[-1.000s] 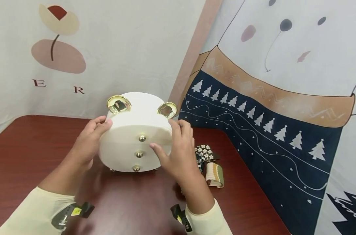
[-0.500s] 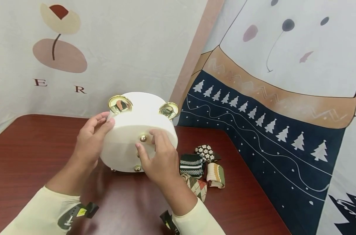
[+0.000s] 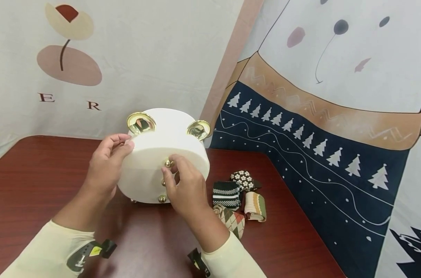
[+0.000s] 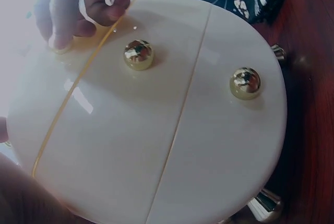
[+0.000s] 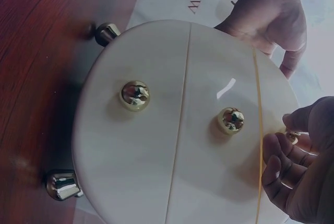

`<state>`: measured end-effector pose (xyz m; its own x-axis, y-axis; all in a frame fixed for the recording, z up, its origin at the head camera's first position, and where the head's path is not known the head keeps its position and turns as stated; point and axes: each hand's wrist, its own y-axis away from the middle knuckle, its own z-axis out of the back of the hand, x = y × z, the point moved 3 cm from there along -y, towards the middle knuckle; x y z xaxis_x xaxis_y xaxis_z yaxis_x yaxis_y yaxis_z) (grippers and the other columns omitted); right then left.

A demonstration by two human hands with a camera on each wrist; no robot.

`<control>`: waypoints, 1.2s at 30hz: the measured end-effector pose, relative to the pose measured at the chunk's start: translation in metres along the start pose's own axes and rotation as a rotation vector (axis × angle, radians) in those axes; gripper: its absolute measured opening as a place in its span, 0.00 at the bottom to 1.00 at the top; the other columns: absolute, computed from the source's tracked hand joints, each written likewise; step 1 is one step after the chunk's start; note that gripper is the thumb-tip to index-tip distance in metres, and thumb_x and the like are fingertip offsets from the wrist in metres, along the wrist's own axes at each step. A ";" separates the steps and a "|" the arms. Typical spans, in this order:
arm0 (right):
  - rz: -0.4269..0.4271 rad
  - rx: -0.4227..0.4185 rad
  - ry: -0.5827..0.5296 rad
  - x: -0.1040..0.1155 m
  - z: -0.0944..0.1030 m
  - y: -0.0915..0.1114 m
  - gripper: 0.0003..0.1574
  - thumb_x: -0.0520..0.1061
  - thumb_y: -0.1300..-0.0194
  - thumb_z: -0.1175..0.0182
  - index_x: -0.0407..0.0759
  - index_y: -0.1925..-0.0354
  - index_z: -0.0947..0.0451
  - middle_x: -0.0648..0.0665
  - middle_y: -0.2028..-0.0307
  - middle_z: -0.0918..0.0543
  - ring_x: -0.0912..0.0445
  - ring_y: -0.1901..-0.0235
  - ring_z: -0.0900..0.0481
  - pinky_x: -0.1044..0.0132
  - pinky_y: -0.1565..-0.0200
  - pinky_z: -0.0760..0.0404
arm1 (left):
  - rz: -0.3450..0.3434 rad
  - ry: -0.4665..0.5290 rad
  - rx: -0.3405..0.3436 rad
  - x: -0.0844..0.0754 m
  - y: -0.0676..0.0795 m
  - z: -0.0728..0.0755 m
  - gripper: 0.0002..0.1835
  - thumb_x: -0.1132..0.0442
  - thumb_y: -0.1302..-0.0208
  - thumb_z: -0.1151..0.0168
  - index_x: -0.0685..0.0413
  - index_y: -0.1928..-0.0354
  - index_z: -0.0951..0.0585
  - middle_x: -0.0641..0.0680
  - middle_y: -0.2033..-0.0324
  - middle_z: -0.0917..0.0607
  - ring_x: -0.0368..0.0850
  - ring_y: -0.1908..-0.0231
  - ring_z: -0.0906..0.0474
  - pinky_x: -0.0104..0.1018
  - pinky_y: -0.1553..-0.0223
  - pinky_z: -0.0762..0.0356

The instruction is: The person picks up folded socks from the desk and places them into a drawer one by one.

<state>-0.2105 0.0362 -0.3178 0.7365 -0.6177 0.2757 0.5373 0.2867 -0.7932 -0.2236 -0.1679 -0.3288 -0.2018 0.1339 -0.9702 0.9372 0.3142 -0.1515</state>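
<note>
A glossy white rounded drawer box point(image 3: 141, 175) stands on small metal feet point(image 5: 63, 185), with two gold ear-like rings point(image 3: 141, 122) on top. Three gold knobs run down its front. Thumb and fingers of my right hand point(image 3: 188, 189) pinch the top knob point(image 5: 293, 138). The middle knob point(image 4: 139, 54) and bottom knob point(image 4: 245, 83) show plainly in both wrist views. My left hand point(image 3: 106, 166) holds the box by its upper left side, thumb at the front edge. Thin seams cross the front between the knobs, and the top one is marked by a yellow line.
Right of the box lie several rolled socks: a black-and-white striped one point(image 3: 226, 195), a floral one point(image 3: 242, 180), an argyle one point(image 3: 232, 221) and a green-yellow one point(image 3: 255, 207). They rest on the dark red table point(image 3: 57, 177). Printed cloths point(image 3: 144, 50) hang behind.
My right hand has moved left from the box's upper right side to the top knob, and its fingers have closed on it. The left hand keeps its hold on the side.
</note>
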 end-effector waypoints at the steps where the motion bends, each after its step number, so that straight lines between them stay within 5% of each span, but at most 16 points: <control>1: 0.002 -0.004 0.000 0.000 -0.001 0.000 0.12 0.40 0.26 0.30 0.39 0.48 0.17 0.48 0.67 0.14 0.58 0.72 0.15 0.77 0.67 0.21 | 0.009 0.001 0.004 0.000 0.000 0.000 0.06 0.58 0.19 0.39 0.36 0.46 0.20 0.36 0.49 0.18 0.31 0.50 0.21 0.21 0.58 0.19; 13: 0.065 -0.027 0.039 0.003 0.000 0.003 0.09 0.40 0.27 0.32 0.40 0.50 0.18 0.48 0.69 0.15 0.59 0.71 0.19 0.75 0.68 0.22 | 0.127 0.037 0.071 -0.001 -0.006 0.006 0.06 0.54 0.20 0.36 0.33 0.48 0.20 0.41 0.49 0.25 0.31 0.58 0.21 0.25 0.61 0.19; 26: 0.088 -0.059 0.115 0.020 0.015 0.017 0.09 0.40 0.30 0.31 0.42 0.53 0.17 0.49 0.68 0.13 0.61 0.74 0.21 0.73 0.72 0.23 | 0.175 -0.016 0.102 -0.001 -0.007 0.007 0.07 0.51 0.20 0.36 0.32 0.46 0.22 0.40 0.49 0.25 0.30 0.57 0.21 0.27 0.63 0.17; 36: 0.082 -0.092 0.033 0.021 0.021 0.026 0.11 0.38 0.31 0.29 0.42 0.51 0.17 0.52 0.76 0.16 0.62 0.79 0.23 0.80 0.73 0.27 | 0.176 0.048 0.124 -0.001 -0.007 0.008 0.10 0.52 0.20 0.34 0.35 0.45 0.24 0.42 0.49 0.26 0.31 0.57 0.20 0.28 0.63 0.16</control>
<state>-0.1724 0.0455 -0.3214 0.7620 -0.6188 0.1909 0.4343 0.2697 -0.8594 -0.2278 -0.1780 -0.3286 -0.0428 0.2219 -0.9741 0.9864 0.1643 -0.0059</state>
